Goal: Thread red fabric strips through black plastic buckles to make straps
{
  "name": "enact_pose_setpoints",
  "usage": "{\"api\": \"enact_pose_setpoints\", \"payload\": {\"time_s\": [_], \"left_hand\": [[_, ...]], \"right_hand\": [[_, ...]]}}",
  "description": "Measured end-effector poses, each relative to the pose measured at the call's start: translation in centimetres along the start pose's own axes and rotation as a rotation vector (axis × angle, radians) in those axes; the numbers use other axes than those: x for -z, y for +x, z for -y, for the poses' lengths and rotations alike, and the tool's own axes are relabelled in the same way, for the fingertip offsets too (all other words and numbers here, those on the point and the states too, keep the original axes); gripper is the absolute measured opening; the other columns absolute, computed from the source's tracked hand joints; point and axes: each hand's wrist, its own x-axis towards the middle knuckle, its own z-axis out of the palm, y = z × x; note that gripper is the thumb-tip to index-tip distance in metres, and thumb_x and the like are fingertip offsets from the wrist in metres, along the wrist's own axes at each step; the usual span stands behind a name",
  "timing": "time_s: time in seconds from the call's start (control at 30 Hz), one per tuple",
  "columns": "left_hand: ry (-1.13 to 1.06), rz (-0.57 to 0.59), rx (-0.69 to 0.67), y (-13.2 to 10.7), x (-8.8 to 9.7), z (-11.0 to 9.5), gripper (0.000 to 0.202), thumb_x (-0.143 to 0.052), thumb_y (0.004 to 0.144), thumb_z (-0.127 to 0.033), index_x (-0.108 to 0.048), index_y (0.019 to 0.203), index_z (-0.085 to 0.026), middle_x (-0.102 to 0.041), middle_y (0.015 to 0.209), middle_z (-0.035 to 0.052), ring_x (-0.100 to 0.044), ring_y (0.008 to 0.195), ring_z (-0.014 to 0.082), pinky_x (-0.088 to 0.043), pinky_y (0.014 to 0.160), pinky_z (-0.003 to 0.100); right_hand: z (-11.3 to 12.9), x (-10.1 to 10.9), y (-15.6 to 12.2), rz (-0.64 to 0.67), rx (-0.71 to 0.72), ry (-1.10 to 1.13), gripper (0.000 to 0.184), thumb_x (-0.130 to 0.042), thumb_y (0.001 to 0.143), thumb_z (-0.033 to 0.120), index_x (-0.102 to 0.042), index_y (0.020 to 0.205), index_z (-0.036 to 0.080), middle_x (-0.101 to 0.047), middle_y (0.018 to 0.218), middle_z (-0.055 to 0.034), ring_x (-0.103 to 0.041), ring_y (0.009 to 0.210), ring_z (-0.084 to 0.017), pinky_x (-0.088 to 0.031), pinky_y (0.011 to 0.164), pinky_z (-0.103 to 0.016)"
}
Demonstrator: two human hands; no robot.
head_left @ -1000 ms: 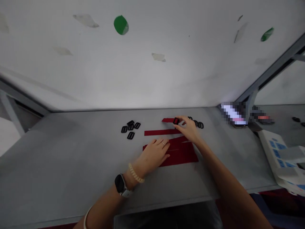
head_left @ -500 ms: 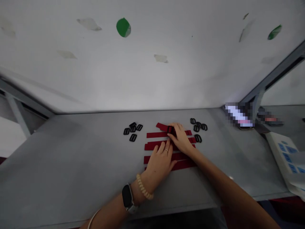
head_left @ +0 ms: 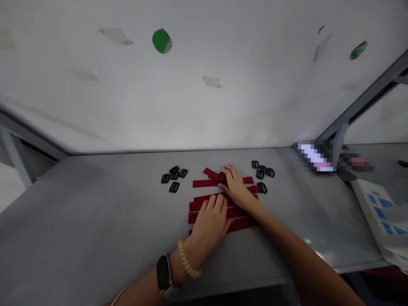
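Several flat red straps [head_left: 201, 184] lie side by side across the grey table in front of me. At the far edge of the row, one strap [head_left: 211, 174] sits at a slant with a black slide buckle [head_left: 222, 177] around it. My right hand [head_left: 235, 183] is closed at this buckle, thumb and index finger on either side of it, and its palm hides the strap beyond. My left hand [head_left: 210, 219] rests palm down on the nearer straps, fingers stretched out and slightly bent. It holds nothing that I can see.
Several black slide buckles [head_left: 174, 187] lie left of the straps, and several rounded black rings [head_left: 262, 187] lie to the right. A phone [head_left: 315, 157], partly blurred out, leans near the right-hand frame post. A white packet with blue markings [head_left: 379, 212] lies at the table's right edge.
My left hand has drawn back a little toward me, and the straps under it have shifted slightly. My right hand stays at the buckle. The whole view has tilted a little.
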Motion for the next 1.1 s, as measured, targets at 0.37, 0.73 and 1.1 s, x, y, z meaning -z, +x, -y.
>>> {"api": "enact_pose_setpoints", "payload": {"time_s": [0.37,0.73,1.1], "left_hand": [[-0.025,-0.015,-0.001,-0.2,-0.7,-0.4,0.039,-0.05,0.095,-0.031,-0.062,0.125,-0.009,-0.064,0.124,0.0198,-0.06,0.115,0.0321,-0.054,0.091,0.045],[0.007,-0.019,-0.023,-0.4,-0.7,-0.6,0.049,-0.053,0.093,-0.032,-0.057,0.132,-0.002,-0.062,0.128,0.0229,-0.058,0.118,0.0343,-0.054,0.092,0.048],[-0.011,-0.047,0.011,-0.6,-2.0,-0.3,0.053,-0.052,0.094,-0.039,-0.055,0.135,-0.005,-0.057,0.138,0.0214,-0.051,0.13,0.0368,-0.048,0.102,0.051]], "right_hand": [[-0.1,-0.5,0.4,0.005,-0.016,-0.061,0.042,-0.045,0.097,0.035,-0.049,0.133,0.014,-0.045,0.145,-0.022,-0.026,0.147,-0.038,-0.03,0.113,-0.062],[-0.2,1.7,0.4,0.226,0.018,0.053,0.072,-0.053,0.09,0.055,-0.03,0.15,0.02,-0.031,0.157,-0.0184,-0.012,0.151,-0.038,-0.016,0.118,-0.064],[-0.4,0.9,0.7,0.136,0.064,0.046,0.057,-0.049,0.097,0.038,-0.035,0.146,0.014,-0.043,0.151,-0.0194,-0.032,0.146,-0.031,-0.023,0.119,-0.058]]}}
